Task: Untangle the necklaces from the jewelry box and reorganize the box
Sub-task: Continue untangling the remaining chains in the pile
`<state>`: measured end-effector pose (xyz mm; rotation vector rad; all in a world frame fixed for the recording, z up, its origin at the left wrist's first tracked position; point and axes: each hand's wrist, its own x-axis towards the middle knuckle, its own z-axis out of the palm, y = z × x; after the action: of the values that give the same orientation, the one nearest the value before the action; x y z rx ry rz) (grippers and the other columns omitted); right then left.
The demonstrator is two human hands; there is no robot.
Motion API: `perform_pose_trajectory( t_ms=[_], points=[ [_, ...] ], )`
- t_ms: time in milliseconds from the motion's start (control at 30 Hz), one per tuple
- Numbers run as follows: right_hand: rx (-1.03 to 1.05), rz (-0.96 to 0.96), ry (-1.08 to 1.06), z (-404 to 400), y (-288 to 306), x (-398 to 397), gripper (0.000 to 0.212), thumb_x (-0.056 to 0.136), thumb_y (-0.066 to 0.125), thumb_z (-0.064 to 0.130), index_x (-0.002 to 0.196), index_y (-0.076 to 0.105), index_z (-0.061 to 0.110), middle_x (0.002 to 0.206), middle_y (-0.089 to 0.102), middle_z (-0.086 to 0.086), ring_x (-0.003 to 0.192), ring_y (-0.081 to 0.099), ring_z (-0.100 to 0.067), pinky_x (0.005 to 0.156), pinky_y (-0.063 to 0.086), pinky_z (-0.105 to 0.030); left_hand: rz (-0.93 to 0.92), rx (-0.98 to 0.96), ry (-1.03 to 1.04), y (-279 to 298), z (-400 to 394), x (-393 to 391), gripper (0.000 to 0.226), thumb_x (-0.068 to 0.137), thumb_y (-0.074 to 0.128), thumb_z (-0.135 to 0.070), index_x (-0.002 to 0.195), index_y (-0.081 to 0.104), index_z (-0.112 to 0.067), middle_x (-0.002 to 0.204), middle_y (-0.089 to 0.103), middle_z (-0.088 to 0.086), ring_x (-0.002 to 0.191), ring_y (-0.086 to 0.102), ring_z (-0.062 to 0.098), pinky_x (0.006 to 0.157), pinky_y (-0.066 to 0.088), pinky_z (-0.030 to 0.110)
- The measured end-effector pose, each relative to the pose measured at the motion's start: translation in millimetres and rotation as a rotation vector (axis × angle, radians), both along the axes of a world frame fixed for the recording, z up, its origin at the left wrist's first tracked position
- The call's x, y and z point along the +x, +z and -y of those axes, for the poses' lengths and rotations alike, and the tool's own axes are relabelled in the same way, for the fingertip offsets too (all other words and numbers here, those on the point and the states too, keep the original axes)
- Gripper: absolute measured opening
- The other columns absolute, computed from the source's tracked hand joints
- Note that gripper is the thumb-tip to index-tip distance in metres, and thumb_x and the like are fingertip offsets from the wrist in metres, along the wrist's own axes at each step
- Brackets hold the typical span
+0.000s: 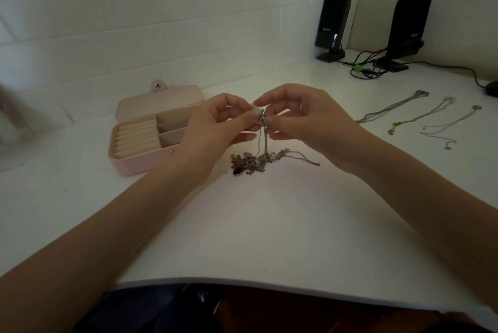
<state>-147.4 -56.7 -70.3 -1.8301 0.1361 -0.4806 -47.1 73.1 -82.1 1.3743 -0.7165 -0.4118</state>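
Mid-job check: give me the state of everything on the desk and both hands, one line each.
Jewelry box: open, lid back, visible compartments empty.
Tangled chains: knotted, partly lifted off the desk.
Left hand: pinching a raised strand.
Right hand: pinching the same strand.
Three necklaces: separated, laid out at right.
Two speakers: upright, cabled.

Counter (242, 225): plain white, no pattern. Wall (134, 9): white w/ brick-like seam lines. Jewelry box (140, 163): pale pink outside; lining and ring rolls (134, 141) were cream. Tangled chains (258, 161): silver-toned, w/ one dark red pendant (237, 171). Three chains laid apart at right: silver (390, 106), gold (420, 117), thin silver (450, 125). Two speakers (332, 20) were glossy black; cables (363, 66) black w/ a green tie (357, 68).
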Motion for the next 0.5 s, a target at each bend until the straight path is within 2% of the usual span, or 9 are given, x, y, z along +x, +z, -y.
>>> perform_pose_trajectory(
  t_ms=[133, 300, 433, 500],
  points=[
    [0.126, 0.022, 0.013, 1.1, 0.6, -1.7, 0.026, 0.086, 0.063, -0.005, 0.109, 0.062, 0.007, 0.089, 0.065, -0.011, 0.078, 0.066, -0.019, 0.079, 0.058, -0.031, 0.111, 0.038, -0.013, -0.5, -0.9, -1.7, 0.003, 0.083, 0.068, -0.01, 0.083, 0.066, -0.012, 0.078, 0.068, 0.003, 0.075, 0.068, 0.012, 0.067, 0.053, 0.022],
    [0.171, 0.011, 0.035, 0.2, -1.4, -2.7, 0.037, 0.082, 0.066, -0.009, 0.114, 0.058, 0.006, 0.084, 0.063, -0.007, 0.078, 0.069, -0.022, 0.078, 0.059, -0.035, 0.24, 0.052, 0.027, -0.8, -1.9, -2.1, 0.007, 0.081, 0.07, -0.007, 0.079, 0.069, -0.013, 0.074, 0.073, -0.004, 0.073, 0.069, 0.009, 0.066, 0.055, 0.021],
    [0.138, -0.004, 0.015, -0.7, -0.2, -3.1, 0.034, 0.083, 0.068, -0.002, 0.113, 0.059, 0.012, 0.084, 0.063, -0.003, 0.077, 0.067, -0.016, 0.077, 0.059, -0.033, 0.331, 0.073, 0.072, -3.8, -0.5, 0.5, 0.009, 0.084, 0.069, -0.01, 0.077, 0.066, -0.015, 0.075, 0.07, 0.003, 0.07, 0.067, 0.011, 0.063, 0.053, 0.021],
    [0.191, -0.007, 0.016, 1.2, 1.1, -3.2, 0.031, 0.086, 0.065, 0.0, 0.114, 0.06, 0.013, 0.086, 0.063, -0.004, 0.079, 0.065, -0.013, 0.077, 0.058, -0.03, 0.362, 0.103, 0.071, -5.1, 0.7, 1.3, 0.012, 0.087, 0.065, -0.011, 0.077, 0.063, -0.017, 0.075, 0.068, -0.001, 0.068, 0.066, 0.007, 0.062, 0.051, 0.019]
  ],
)
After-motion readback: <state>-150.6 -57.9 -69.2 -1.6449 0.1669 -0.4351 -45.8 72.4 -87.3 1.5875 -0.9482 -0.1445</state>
